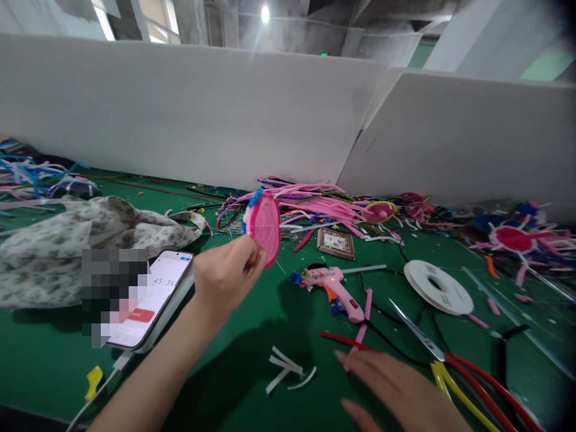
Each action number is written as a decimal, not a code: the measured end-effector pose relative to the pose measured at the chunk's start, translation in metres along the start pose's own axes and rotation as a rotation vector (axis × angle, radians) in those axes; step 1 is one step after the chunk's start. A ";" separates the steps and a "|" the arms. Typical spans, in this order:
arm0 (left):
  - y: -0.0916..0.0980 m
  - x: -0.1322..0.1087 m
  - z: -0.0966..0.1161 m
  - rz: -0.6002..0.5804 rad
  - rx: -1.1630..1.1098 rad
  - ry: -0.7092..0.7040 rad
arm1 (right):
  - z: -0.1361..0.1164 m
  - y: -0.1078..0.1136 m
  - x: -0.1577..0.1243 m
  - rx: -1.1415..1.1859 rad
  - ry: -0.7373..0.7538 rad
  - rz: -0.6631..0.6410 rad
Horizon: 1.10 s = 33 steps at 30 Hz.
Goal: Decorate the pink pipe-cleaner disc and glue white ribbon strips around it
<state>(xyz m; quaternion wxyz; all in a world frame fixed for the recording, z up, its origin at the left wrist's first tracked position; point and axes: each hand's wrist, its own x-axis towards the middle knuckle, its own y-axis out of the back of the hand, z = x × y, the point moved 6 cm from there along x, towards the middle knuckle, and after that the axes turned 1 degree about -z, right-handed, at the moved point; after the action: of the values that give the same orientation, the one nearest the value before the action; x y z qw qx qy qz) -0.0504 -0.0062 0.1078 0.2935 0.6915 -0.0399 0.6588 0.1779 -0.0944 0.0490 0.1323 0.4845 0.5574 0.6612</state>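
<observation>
My left hand (227, 273) is raised over the green table (54, 354) and pinches the lower edge of a pink coiled disc (264, 227) with a blue and white fuzzy trim on its upper left. My right hand (398, 393) lies low at the bottom right, fingers stretched out flat and holding nothing; its fingertips are close to a red strip and a pink strip (361, 333). A pink glue gun (335, 286) lies on the table just beyond the right hand. Scissors (443, 360) with red and yellow handles rest to its right.
A phone (155, 300) with a lit screen lies at the left beside a patterned cloth bag (85, 240). A heap of pink strips (315, 204), a small framed square (336, 242), a white tape roll (437, 286) and white scraps (285, 369) are scattered about. White partition boards (202, 114) close the back.
</observation>
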 end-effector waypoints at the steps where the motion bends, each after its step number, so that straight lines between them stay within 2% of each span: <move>1: -0.008 -0.006 0.003 -0.042 -0.020 -0.017 | 0.011 0.002 0.005 -0.034 -0.112 0.027; 3: -0.020 -0.017 0.009 -0.107 -0.041 -0.067 | 0.035 -0.003 0.019 -0.110 -0.344 0.000; 5: -0.029 -0.029 0.014 -0.161 -0.041 -0.119 | 0.056 -0.017 0.036 -0.215 -0.488 -0.107; 9: -0.040 -0.046 0.017 -0.230 -0.042 -0.183 | 0.082 -0.056 0.058 -0.284 -0.610 -0.373; 12: -0.044 -0.054 0.017 -0.220 -0.089 -0.171 | 0.088 -0.072 0.057 -0.293 -0.683 -0.455; 17: -0.051 -0.060 0.016 -0.226 -0.167 -0.074 | 0.087 -0.073 0.050 -0.359 -0.693 -0.408; 23: -0.049 -0.064 0.022 -0.280 -0.298 0.043 | 0.089 -0.075 0.049 -0.339 -0.678 -0.372; 28: -0.048 -0.065 0.030 -0.299 -0.336 0.015 | 0.087 -0.073 0.048 -0.361 -0.623 -0.318; 33: -0.048 -0.066 0.026 -0.272 -0.270 0.004 | 0.083 -0.069 0.049 -0.362 -0.581 -0.299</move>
<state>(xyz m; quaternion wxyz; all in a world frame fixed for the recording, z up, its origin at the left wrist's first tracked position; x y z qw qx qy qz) -0.0150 -0.0005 0.0306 0.4701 0.6437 -0.0334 0.6029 0.1938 0.0151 0.0058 0.4635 0.5340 0.4352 0.5573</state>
